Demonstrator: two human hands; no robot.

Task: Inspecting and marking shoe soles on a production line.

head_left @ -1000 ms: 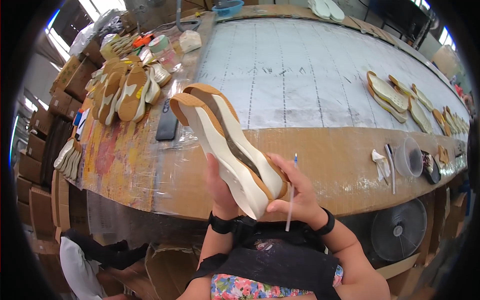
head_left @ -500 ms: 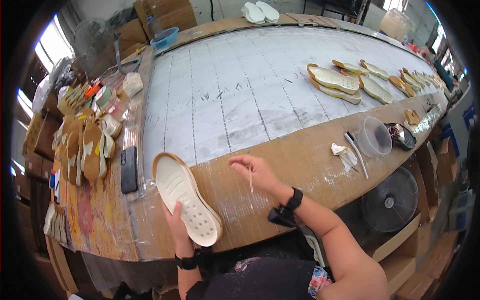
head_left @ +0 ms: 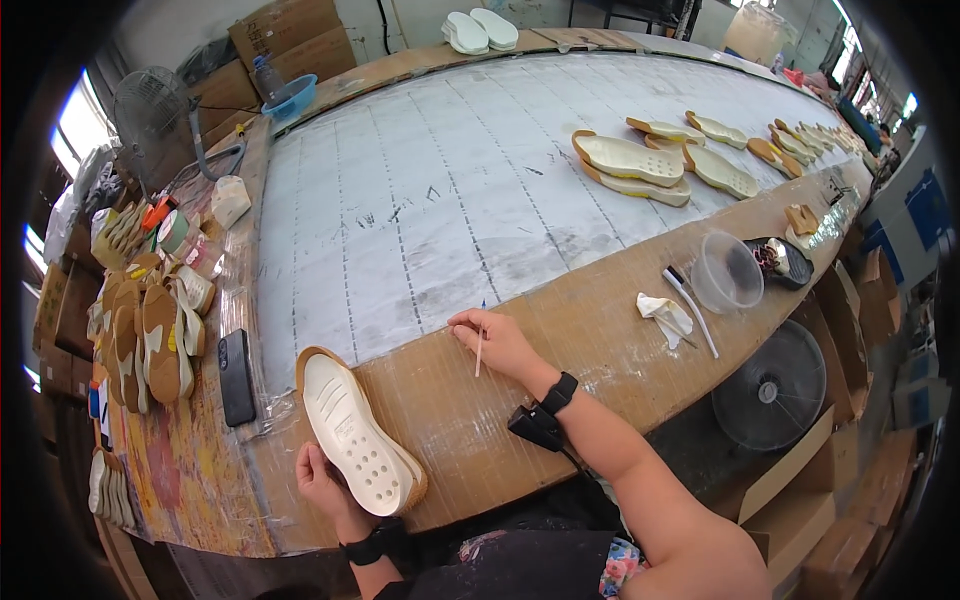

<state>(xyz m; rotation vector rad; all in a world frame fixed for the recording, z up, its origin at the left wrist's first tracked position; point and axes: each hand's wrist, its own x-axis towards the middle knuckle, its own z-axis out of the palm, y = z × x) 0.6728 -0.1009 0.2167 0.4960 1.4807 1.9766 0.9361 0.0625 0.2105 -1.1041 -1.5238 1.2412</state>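
A cream shoe sole (head_left: pixel 350 430) with a tan rim and round holes in its lower half rests on the cardboard-covered table edge in front of me. Beside its lower left side is my left hand (head_left: pixel 325 485), thumb and forefinger apart and off the sole's upper face. Some of its fingers are hard to see. Farther right, above the cardboard, my right hand (head_left: pixel 495 345) pinches a thin pale stick (head_left: pixel 479 358). A small blue tip shows above the fingers; its exact kind is unclear.
Several soles (head_left: pixel 640 160) lie on the lined white tabletop (head_left: pixel 400 200) at the right. Left are stacked tan soles (head_left: pixel 160 335) and a dark phone (head_left: pixel 237 378). Along the front edge sit a clear tub (head_left: pixel 727 272), crumpled tissue (head_left: pixel 664 316), white tube (head_left: pixel 693 315) and dark shoe (head_left: pixel 785 262).
The sole is lower in the picture and lies nearer the table. My left thumb has come off its upper face to the left side. My right hand still pinches the stick.
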